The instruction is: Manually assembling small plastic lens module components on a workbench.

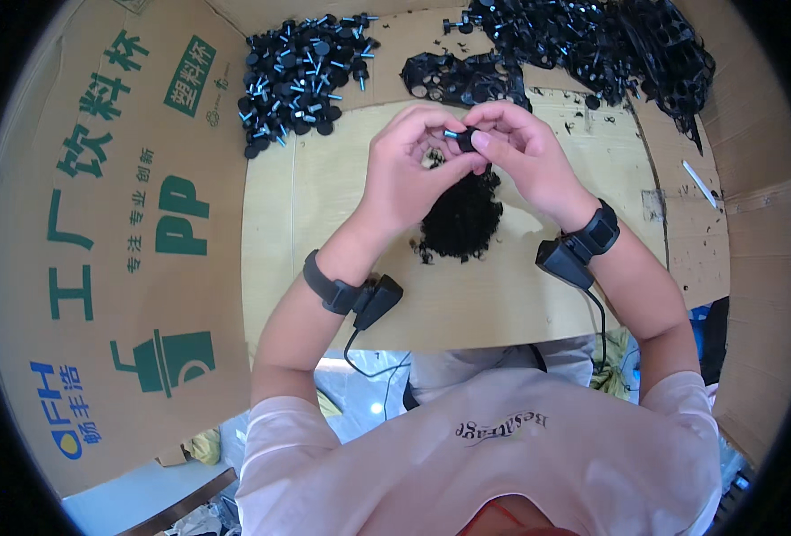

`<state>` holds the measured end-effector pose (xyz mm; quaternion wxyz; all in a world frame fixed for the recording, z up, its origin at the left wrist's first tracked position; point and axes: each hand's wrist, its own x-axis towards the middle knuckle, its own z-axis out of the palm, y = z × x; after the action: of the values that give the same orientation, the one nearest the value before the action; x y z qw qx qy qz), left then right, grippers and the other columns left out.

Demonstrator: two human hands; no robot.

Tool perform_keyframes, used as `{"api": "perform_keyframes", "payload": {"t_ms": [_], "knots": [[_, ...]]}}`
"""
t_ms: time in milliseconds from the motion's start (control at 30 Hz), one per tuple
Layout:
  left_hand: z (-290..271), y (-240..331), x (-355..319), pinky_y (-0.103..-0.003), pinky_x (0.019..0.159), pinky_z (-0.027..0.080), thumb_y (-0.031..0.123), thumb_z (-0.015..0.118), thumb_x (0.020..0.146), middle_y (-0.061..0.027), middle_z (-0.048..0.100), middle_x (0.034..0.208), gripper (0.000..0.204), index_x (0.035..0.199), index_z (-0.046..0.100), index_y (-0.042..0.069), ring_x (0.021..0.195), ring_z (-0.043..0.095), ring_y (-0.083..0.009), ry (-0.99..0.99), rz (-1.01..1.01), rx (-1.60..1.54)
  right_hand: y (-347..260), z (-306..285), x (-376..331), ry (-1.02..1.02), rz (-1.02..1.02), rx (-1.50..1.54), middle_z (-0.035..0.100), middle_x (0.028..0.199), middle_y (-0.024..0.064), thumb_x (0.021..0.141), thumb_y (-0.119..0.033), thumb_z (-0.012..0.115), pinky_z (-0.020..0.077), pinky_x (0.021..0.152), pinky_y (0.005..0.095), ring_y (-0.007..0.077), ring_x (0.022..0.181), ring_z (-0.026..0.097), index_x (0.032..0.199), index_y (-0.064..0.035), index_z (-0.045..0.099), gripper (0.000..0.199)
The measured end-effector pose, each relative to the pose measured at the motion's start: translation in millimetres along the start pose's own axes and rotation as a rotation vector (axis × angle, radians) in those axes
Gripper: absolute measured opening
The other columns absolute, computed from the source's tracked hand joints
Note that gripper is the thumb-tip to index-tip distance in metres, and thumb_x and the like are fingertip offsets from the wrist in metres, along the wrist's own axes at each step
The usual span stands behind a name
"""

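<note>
Got a knob pile [301, 76] past the scrap heap [460, 221] on my tabletop [324, 295], off to its left. My left hand [413, 161] is at the heap's far side, curled by the bolt end of a knob [468, 139], can't tell if it's actually gripping. Knob's just beyond the heap, my right hand [527, 150] pinching it. Way right of the heap there's a white stick [700, 184].

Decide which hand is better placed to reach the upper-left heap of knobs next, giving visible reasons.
Probably the left hand: it is nearer the heap of black knobs, which lies on its own side. The right hand is farther across, gripping the held knob.
</note>
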<state>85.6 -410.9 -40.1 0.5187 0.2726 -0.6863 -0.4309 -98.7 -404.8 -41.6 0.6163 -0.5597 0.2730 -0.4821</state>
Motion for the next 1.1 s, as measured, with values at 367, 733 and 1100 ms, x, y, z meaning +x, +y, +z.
{"api": "perform_keyframes", "payload": {"t_ms": [367, 733, 1100], "knots": [[12, -7, -44, -0.028, 0.084, 0.055, -0.007, 0.061, 0.089, -0.0104, 0.068, 0.1, 0.025, 0.114, 0.06, -0.004, 0.092, 0.066, -0.0154, 0.098, -0.244, -0.241, 11, 12, -42, 0.108, -0.003, -0.037, 0.062, 0.111, 0.0069, 0.088, 0.004, 0.064, 0.052, 0.086, 0.0272, 0.0148, 0.1, 0.062, 0.118, -0.0003, 0.058, 0.03], [3, -13, -47, -0.025, 0.072, 0.054, -0.007, 0.063, 0.085, -0.0113, 0.068, 0.089, 0.018, 0.1, 0.069, -0.002, 0.082, 0.069, -0.0164, 0.053, -0.171, 0.092, 26, 5, -42, 0.09, -0.303, -0.367, 0.061, 0.116, 0.0111, 0.08, 0.008, 0.068, 0.0548, 0.082, 0.0279, 0.017, 0.099, 0.063, 0.11, 0.0, 0.065, 0.031], [0, -4, -43, -0.025, 0.061, 0.051, -0.002, 0.075, 0.076, -0.0096, 0.067, 0.083, 0.014, 0.089, 0.071, 0.001, 0.069, 0.063, -0.0173, 0.086, 0.149, 0.477, 27, -6, -40, 0.165, -0.342, -0.462, 0.059, 0.111, 0.0092, 0.079, 0.007, 0.071, 0.0544, 0.08, 0.026, 0.0151, 0.09, 0.062, 0.107, -0.0012, 0.065, 0.03]]}}
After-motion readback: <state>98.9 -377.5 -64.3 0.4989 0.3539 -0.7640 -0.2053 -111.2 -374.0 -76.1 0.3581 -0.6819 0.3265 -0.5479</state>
